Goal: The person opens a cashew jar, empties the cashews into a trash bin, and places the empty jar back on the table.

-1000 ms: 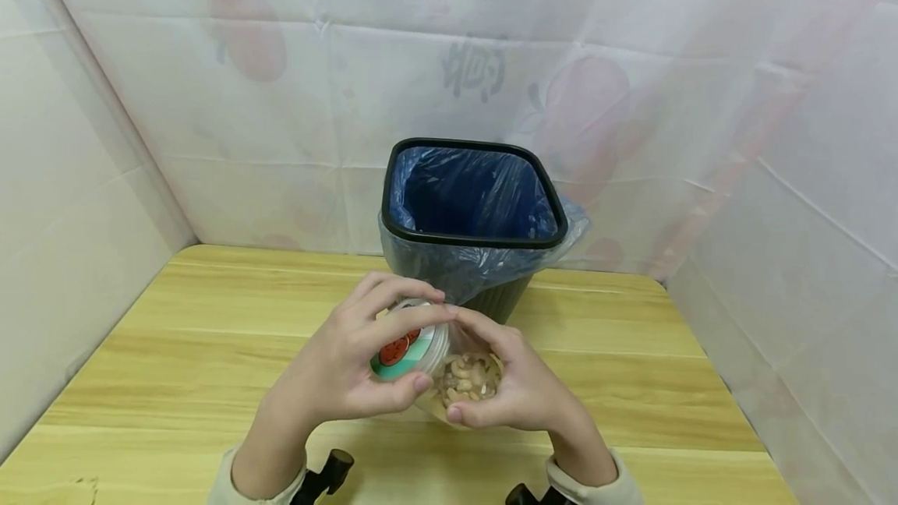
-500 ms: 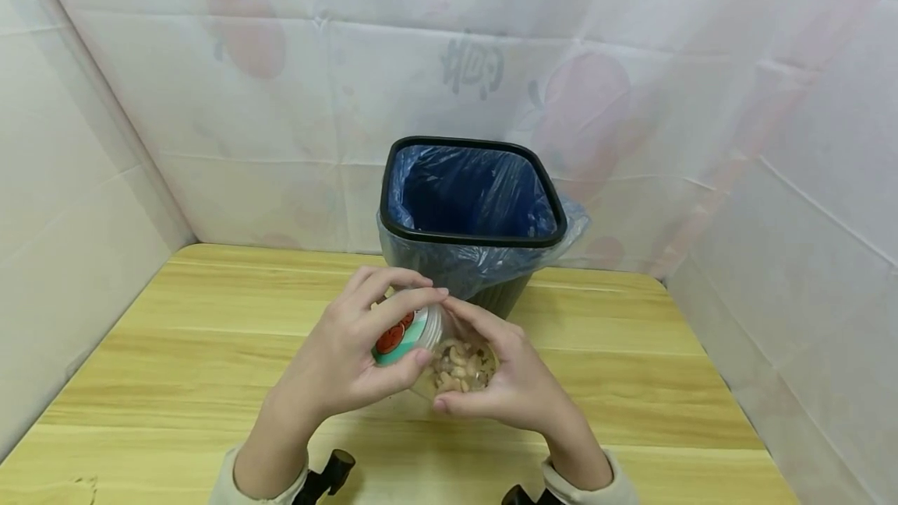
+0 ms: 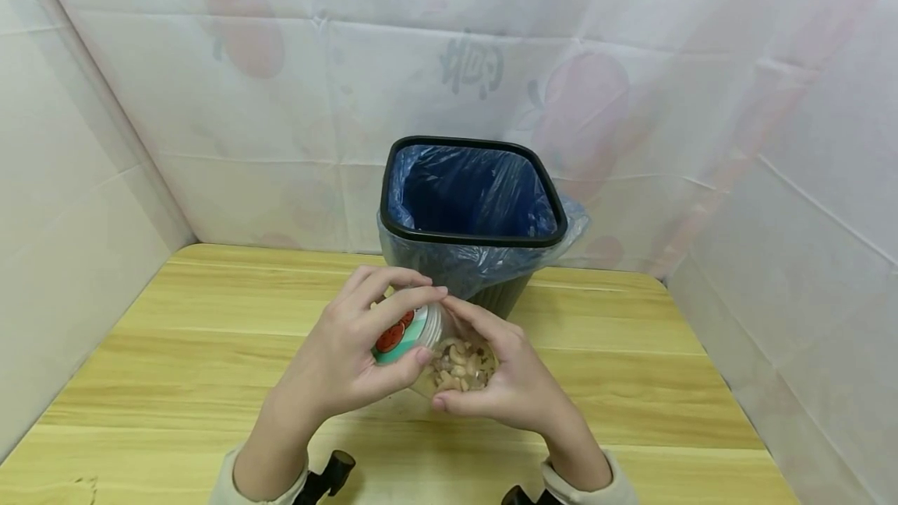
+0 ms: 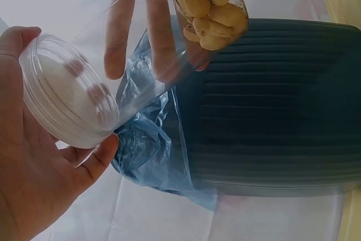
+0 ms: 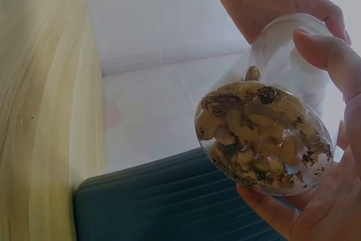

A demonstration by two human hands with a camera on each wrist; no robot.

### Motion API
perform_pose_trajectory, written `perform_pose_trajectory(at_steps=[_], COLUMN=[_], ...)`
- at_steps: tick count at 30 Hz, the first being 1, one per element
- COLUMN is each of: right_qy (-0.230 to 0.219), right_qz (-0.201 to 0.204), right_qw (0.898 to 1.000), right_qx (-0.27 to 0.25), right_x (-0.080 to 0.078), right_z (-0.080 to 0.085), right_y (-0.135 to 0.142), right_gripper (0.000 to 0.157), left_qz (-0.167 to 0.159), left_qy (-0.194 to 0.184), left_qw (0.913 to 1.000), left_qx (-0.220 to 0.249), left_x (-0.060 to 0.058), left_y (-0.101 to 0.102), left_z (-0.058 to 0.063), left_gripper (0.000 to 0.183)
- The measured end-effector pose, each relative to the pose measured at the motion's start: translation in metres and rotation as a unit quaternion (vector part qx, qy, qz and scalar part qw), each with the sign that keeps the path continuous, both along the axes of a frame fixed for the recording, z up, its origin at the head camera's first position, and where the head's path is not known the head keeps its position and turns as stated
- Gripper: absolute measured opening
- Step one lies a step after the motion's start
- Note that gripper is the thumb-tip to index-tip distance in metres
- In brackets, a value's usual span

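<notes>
A clear plastic jar (image 3: 424, 386) is held tilted above the table, between both hands. Several cashews (image 5: 265, 134) and dark crumbs have gathered at its bottom, which points right in the head view. The left hand (image 3: 344, 361) grips the round lid (image 4: 67, 91), whose top carries a green label with red fruit pictures. Curled around the jar's body is the right hand (image 3: 515, 380), thumb on the near side and fingers on the far side. The lid lies against the jar's mouth; whether it is fully seated I cannot tell.
Just behind the hands stands a dark ribbed trash bin (image 3: 501, 298), lined with a blue plastic bag (image 3: 484, 259) that hangs over its rim. Beneath is a wooden table (image 3: 210, 333). Pale printed sheets (image 3: 337, 92) enclose the back and sides.
Both hands shifted slightly up and to the left with the jar, mostly in the first half second. Since then they have stayed almost still, keeping the same grips.
</notes>
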State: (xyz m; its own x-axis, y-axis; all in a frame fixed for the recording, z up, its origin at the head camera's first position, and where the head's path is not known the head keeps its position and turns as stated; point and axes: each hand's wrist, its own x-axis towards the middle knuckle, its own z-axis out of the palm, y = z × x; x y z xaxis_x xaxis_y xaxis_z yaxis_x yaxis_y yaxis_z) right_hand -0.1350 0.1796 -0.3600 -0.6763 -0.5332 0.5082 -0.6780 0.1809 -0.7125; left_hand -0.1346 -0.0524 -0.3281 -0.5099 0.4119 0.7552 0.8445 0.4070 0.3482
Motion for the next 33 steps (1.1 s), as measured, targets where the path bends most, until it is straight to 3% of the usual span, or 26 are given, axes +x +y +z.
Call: perform_pose_trajectory(at_steps=[6,12,19,26,33], right_qy=[0.000,-0.006,-0.031,-0.032,-0.001], right_qz=[0.002,0.012,0.056,0.057,0.016], right_qw=[1.000,1.000,0.998,0.998,1.000], right_qx=[0.001,0.004,-0.008,-0.008,-0.003], right_x=[0.0002,-0.0013,-0.0042,-0.0051,-0.0023], right_z=[-0.0002,-0.0001,0.0006,0.0008,0.0013], right_y=[0.0005,0.0041,0.0090,0.0090,0.0040], right_gripper=[0.094,0.096,0.096,0.096,0.097], left_qz=[-0.002,-0.026,-0.054,-0.048,-0.013], left_qy=[-0.001,0.004,0.015,0.019,0.000], left_qw=[1.0000,0.9992,0.9978,0.9981,0.9994], left_qx=[-0.003,-0.029,-0.036,-0.033,-0.032], left_x=[0.0017,0.0022,0.0031,0.0024,0.0014], left_y=[-0.0002,-0.0018,-0.0015,-0.0012,-0.0018], left_z=[0.0008,0.0019,0.0035,0.0030,0.0012], left_gripper=[0.043,0.048,0.051,0.050,0.048])
